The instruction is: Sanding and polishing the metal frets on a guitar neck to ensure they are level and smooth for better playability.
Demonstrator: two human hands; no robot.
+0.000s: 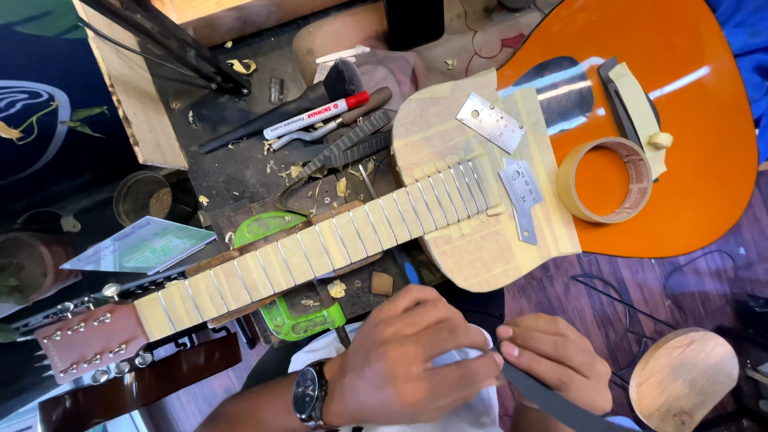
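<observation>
My left hand (pixel 408 360), with a wristwatch, lies curled over a white cloth (pixel 468 412) at the bottom middle. Its fingertips meet my right hand (pixel 556 360), which pinches the end of a dark grey strip (pixel 560 408) running down to the right. Just above both hands lies a guitar with an orange body (pixel 696 104). Its neck (pixel 320 248) is covered in pale masking tape between the frets. The headstock (pixel 88 340) points to the lower left. Neither hand touches the guitar.
A masking tape roll (pixel 606 180) and two steel rulers (pixel 490 122) (pixel 522 192) rest on the guitar top. A green clamp (pixel 300 316) sits under the neck. A marker (pixel 316 118), brush (pixel 320 92) and files (pixel 352 144) lie behind. A round wooden block (pixel 680 380) stands at lower right.
</observation>
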